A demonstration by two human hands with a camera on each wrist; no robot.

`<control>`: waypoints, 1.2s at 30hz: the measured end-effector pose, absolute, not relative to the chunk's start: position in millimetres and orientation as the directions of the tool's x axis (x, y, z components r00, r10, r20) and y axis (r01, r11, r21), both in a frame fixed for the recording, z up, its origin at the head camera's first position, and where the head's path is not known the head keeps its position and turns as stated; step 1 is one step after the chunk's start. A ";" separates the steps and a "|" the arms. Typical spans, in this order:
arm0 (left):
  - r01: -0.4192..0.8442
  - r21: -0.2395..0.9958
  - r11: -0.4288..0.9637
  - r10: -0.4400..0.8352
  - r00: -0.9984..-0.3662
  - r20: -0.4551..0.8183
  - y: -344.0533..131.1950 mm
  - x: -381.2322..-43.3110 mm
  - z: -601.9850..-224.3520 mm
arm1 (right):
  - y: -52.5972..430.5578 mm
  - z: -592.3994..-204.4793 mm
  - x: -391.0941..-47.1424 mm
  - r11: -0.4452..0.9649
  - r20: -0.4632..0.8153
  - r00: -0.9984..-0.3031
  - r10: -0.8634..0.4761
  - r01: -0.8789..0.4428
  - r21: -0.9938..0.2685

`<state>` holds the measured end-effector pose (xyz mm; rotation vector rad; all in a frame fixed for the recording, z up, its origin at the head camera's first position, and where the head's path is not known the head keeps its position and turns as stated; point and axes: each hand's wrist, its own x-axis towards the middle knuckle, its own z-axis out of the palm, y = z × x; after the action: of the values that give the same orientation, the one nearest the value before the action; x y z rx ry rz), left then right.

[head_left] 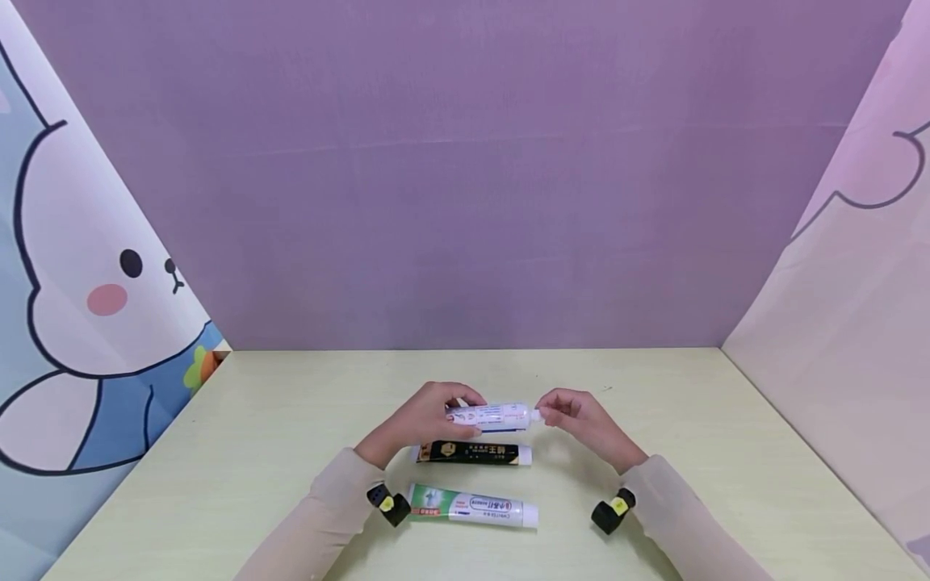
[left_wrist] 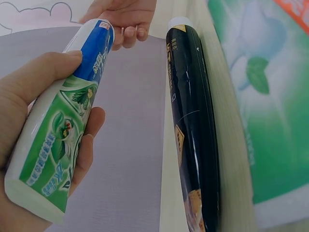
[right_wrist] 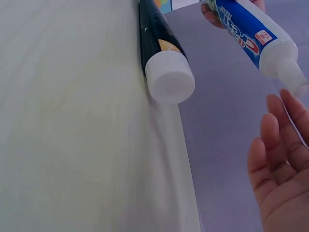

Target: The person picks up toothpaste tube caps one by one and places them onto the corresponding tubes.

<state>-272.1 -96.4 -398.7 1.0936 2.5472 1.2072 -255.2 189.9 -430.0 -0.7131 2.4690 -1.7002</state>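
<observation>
My left hand (head_left: 429, 415) holds a white toothpaste tube (head_left: 501, 416) lifted off the table, its thumb on one side and fingers curled round the other. Blue and green printing covers the tube (left_wrist: 63, 116) in the left wrist view. At its right end, a small white cap (right_wrist: 291, 77) meets the fingertips of my right hand (head_left: 588, 421), which pinches it; the thumb is out of the right wrist view. A black toothpaste tube (head_left: 472, 453) with a white cap lies just nearer than the held tube. Closer still lies a green and white toothpaste tube (head_left: 472, 507).
The pale wooden table (head_left: 276, 452) reaches back to a purple panel (head_left: 465, 202). Cartoon-printed panels stand on the left (head_left: 94, 242) and right (head_left: 857, 323). Each wrist wears a black strapped camera, one left (head_left: 392, 507), one right (head_left: 610, 515).
</observation>
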 end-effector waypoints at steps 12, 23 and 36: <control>0.548 0.727 0.415 0.656 -0.733 0.179 -97.7 -275.0 -403.7 | 188.6 -430.5 -254.0 0.363 0.258 -0.895 -0.364 -0.391 -0.846; 0.558 0.714 0.423 0.661 -0.729 0.177 -97.4 -274.4 -402.8 | 188.7 -430.2 -255.0 0.355 0.310 -0.881 -0.357 -0.435 -0.828; 0.561 0.708 0.429 0.661 -0.729 0.178 -95.7 -273.1 -399.4 | 189.2 -426.6 -253.8 0.382 0.255 -0.906 -0.337 -0.379 -0.843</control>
<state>-273.1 -95.7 -399.4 1.0941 2.5457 1.1869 -253.8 189.2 -426.6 -0.6853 2.6458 -1.6312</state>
